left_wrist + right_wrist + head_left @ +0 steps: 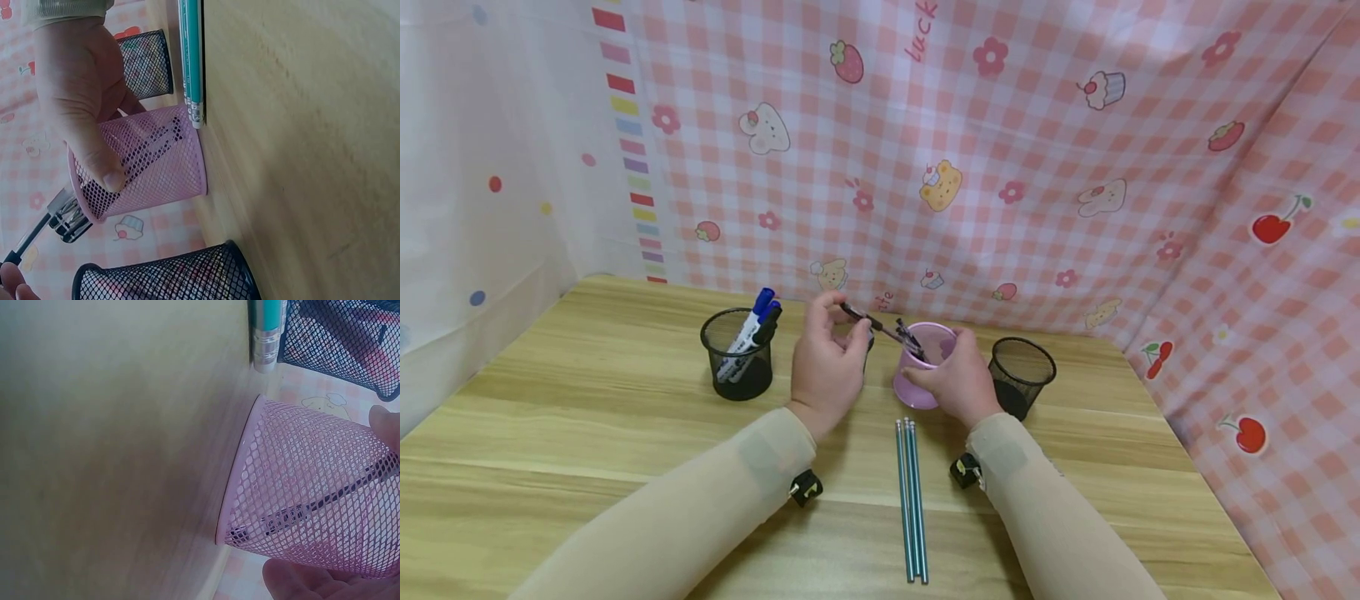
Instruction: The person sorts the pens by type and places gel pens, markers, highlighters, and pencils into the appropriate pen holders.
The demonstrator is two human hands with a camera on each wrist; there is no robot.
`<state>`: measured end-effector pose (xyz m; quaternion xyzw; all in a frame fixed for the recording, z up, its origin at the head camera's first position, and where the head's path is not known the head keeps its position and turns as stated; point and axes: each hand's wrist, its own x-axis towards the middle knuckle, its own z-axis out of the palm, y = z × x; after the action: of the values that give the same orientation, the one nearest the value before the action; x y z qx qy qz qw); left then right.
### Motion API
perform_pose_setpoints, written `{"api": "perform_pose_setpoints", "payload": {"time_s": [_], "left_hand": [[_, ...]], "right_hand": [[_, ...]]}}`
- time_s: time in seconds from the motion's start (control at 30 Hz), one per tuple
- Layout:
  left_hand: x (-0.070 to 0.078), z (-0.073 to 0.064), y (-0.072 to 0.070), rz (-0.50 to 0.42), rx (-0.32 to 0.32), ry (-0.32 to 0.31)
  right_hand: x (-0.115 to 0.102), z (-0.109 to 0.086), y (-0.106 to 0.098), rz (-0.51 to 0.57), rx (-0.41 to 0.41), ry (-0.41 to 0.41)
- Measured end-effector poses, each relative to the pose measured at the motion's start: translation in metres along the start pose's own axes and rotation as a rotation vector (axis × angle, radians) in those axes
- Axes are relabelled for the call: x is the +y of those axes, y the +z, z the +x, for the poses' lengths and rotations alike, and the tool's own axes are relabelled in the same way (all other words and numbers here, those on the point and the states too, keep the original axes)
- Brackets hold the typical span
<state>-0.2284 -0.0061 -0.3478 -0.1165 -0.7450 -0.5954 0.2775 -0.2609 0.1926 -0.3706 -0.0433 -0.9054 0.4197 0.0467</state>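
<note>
My left hand [831,362] pinches a black pen [861,315] with a clear barrel, slanted down to the right, its lower end at the rim of a pink mesh pen cup [917,392]. Around that cup's right side, my right hand [958,383] grips with the thumb in front, as the left wrist view also shows. Dark pens [910,340] lean inside the pink cup and stick out over its rim. Through the mesh in the right wrist view, a pen [300,512] reaches the cup's bottom. The cup stands on the wooden table [625,467].
To the left, a black mesh cup [741,383] holds blue and black markers [752,329]. Another black mesh cup [1022,375] stands right of my right hand. A third black cup [169,275] is mostly hidden behind my left hand. Teal pencils [912,500] lie in front.
</note>
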Motion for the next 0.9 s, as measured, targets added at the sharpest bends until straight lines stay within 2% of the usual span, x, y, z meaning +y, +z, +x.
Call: {"api": "perform_pose_setpoints", "payload": {"time_s": [0.57,0.9], "left_hand": [[0.002,-0.005,0.008,0.078,-0.040,-0.062],[0.002,-0.005,0.013,0.155,-0.064,-0.062]], "right_hand": [[0.000,0.001,0.000,0.015,-0.002,0.006],[-0.001,0.000,0.000,0.004,0.002,0.003]]}}
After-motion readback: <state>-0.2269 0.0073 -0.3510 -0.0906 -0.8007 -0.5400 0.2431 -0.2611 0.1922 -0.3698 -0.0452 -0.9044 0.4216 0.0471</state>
